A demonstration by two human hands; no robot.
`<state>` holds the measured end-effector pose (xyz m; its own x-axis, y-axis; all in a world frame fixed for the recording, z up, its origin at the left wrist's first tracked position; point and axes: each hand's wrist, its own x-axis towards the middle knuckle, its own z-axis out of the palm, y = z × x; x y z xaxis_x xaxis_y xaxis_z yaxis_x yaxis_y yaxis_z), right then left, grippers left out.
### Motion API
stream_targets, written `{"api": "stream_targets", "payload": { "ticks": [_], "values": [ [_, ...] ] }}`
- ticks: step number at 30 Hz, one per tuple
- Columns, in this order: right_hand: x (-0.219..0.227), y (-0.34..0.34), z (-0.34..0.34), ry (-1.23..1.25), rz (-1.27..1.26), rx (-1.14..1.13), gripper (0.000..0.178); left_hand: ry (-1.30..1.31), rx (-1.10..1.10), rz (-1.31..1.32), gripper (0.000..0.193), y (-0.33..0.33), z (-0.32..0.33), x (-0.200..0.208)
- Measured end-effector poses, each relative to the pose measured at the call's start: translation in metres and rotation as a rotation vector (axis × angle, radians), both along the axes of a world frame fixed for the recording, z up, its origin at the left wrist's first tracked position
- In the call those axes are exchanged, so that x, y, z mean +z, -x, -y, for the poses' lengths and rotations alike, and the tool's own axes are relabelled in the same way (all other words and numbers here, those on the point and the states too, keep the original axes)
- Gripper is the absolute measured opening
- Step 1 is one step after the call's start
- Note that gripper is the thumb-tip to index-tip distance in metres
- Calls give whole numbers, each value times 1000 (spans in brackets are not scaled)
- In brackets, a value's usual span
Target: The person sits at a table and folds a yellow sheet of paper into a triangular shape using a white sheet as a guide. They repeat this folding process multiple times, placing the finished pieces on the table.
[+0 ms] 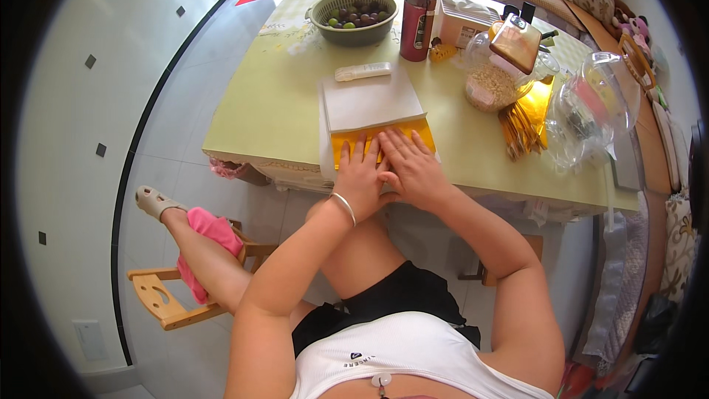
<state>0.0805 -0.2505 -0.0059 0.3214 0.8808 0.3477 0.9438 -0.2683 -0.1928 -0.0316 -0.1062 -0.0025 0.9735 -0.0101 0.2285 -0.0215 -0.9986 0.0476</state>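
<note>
Both of my hands lie flat near the front edge of the table, fingers stretched out over a golden-yellow sheet (342,142). My left hand (360,179), with a silver bangle at the wrist, presses its fingertips on the sheet's left and middle part. Beside it, my right hand (412,168) rests on the right part, and the two hands touch near the thumbs. White paper (371,103) adjoins the sheet's far edge. On the paper's far end lies a white tube-shaped item (362,72). My hands hide much of the golden sheet.
A green colander (325,31) of grapes and a dark red thermos (418,22) stand at the back. Rightward are a phone (515,43) on a jar of pale flakes (489,89), a fanned golden stack (523,127) and clear plastic packaging (591,114). A wooden stool (151,292) stands lower left.
</note>
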Motion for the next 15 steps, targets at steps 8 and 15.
{"api": "stream_targets", "payload": {
  "ticks": [8, 15],
  "values": [
    [8, -15, 33, 162, -55, -98, 84, 154, 174, -55, 112, 33, -17, -4],
    [8, -11, 37, 94, 48, -121, 62, 74, 106, -196, 103, 25, -53, 9]
  ]
}}
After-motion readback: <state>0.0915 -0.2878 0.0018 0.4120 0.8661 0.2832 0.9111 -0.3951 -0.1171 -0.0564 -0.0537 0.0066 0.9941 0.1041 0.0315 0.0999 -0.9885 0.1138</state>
